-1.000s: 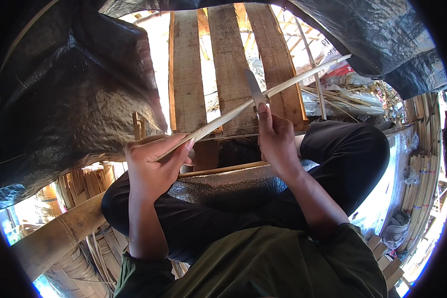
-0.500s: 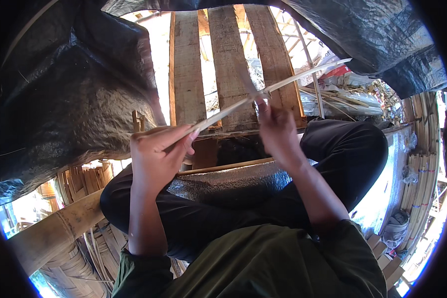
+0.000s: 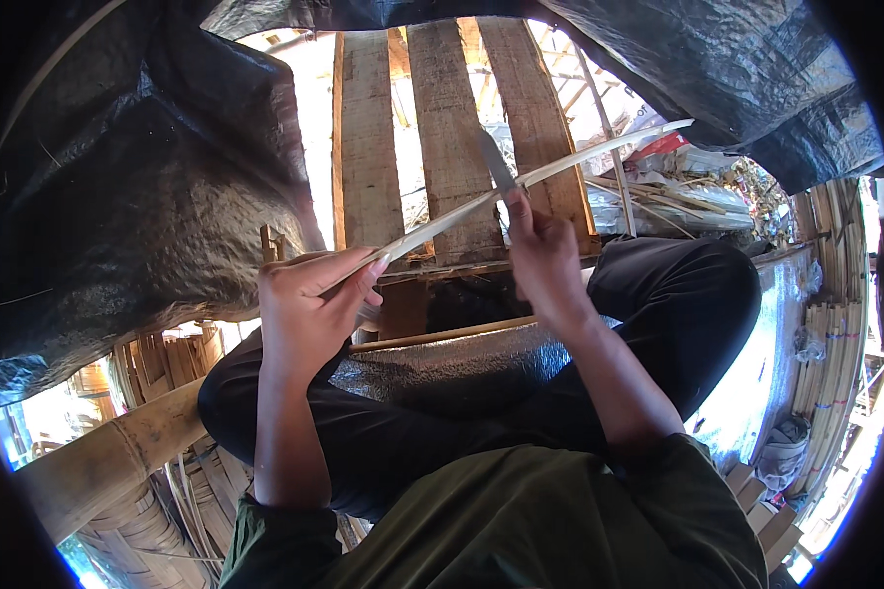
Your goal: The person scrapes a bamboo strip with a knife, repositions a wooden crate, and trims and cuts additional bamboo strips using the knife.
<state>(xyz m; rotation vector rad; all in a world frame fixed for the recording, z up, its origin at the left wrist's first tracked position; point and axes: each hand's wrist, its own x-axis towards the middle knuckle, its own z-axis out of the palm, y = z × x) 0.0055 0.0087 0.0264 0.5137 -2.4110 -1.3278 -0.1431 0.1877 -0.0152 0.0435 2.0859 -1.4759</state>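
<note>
Bamboo strip (image 3: 560,167): long, pale, thin sliver, held in the air above the lap; slants from the left hand at lower left up to a free tip at upper right, over the wooden planks.
Knife (image 3: 496,162): narrow grey blade, point up, edge laid against the bamboo strip near its middle; handle hidden in the right hand.
Left hand (image 3: 309,309): fingers closed around the lower end of the bamboo strip, thumb pressed along it.
Right hand (image 3: 545,260): fist clamped on the knife, knuckles just under the strip; well apart from the left hand.
Lap pad (image 3: 452,368): silvery textured sheet spread over dark trousers.
Bamboo stick (image 3: 442,336): round, tan, lying across the lap pad.
Wooden planks (image 3: 452,128): three weathered boards, gaps between, beyond the knees.
Black sheeting (image 3: 138,177): crinkled plastic, left and upper right.
Bamboo pole (image 3: 108,461): thick, lower left, beside the left elbow.
Split bamboo bundles (image 3: 840,334): stacked at far right.
</note>
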